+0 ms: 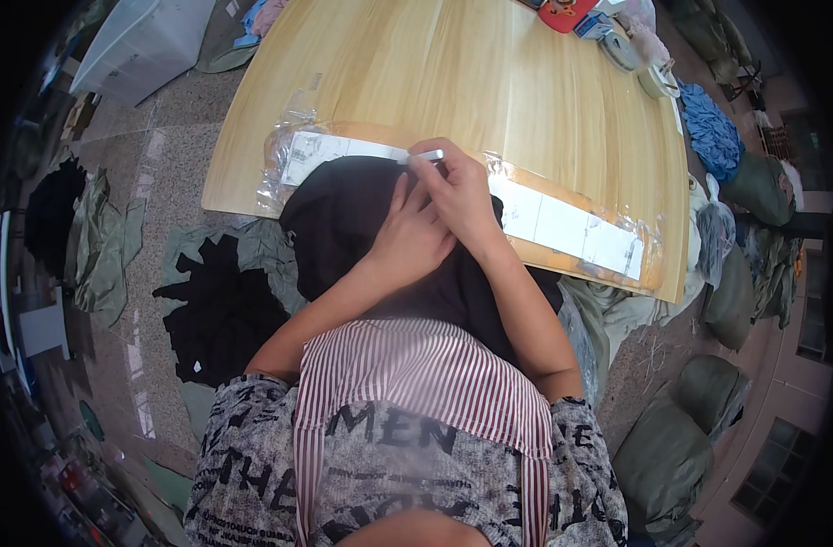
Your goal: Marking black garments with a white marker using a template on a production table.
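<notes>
Black cloth (334, 205) — bunched over the near edge of the wooden table (489, 82) and running back towards the striped apron (416, 374). It covers the middle of a white paper strip (567, 228) fixed along that edge under clear tape (275, 187).

Right hand (462, 187): pinching a small white stick (426, 156) between thumb and fingers, just above the upper edge of the cloth. Left hand (409, 239): resting on the cloth, fingers stretched forward, their tips partly hidden beneath the right hand; whether it grips any fabric cannot be told.

Risks, in the inspector's judgement. First, slippage: part of the cloth lies off the table, and its weight could draw the rest down if the left hand bears too lightly. Second, snagging: the tape looks wrinkled at the strip's ends, and a raised edge might catch the fabric. Third, stray contact: should the stick be of a marking kind, a loosened pinch could leave traces on cloth or paper. Fourth, interference — the hands lie crossed and close, so one might jog the other.
</notes>
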### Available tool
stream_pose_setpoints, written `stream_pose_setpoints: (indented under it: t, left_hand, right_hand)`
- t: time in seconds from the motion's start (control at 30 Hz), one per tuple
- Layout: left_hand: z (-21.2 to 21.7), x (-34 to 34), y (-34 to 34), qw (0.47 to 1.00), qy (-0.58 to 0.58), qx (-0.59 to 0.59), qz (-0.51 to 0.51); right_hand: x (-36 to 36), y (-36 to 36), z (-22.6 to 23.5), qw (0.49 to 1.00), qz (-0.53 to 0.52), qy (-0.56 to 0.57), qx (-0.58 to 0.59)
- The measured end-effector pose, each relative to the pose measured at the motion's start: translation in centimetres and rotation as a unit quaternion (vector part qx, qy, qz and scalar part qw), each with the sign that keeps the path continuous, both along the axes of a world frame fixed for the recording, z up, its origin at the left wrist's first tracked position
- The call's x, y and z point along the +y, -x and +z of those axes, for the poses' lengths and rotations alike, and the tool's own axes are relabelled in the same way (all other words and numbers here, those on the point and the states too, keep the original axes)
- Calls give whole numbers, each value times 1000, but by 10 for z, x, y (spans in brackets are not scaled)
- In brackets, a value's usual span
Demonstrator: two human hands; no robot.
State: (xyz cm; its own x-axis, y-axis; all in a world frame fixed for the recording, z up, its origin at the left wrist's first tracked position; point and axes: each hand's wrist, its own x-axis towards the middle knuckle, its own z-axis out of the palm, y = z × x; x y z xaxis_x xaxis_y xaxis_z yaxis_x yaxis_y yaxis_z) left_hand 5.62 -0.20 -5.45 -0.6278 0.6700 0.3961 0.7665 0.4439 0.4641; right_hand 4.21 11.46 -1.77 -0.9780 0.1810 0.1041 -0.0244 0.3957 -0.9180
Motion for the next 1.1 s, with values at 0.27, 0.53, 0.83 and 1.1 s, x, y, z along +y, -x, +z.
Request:
stream_pose_setpoints:
  t: [0.27, 0.53, 0.83, 1.1]
  left_hand:
    - [-9, 3, 6, 999, -42, -30, -14]
    - [1, -2, 13, 987, -128, -102, -4]
    - [-4, -2, 53, 987, -146, 66, 24]
    - [47, -20, -17, 985, -122, -62, -103]
  right_hand:
    - [-7, 13, -10, 989, 35, -143, 21]
    - [21, 32, -6, 983, -60, 173, -32]
    - [15, -68, 12, 909, 38, 408, -69]
    - [15, -95, 8, 881, 2, 457, -120]
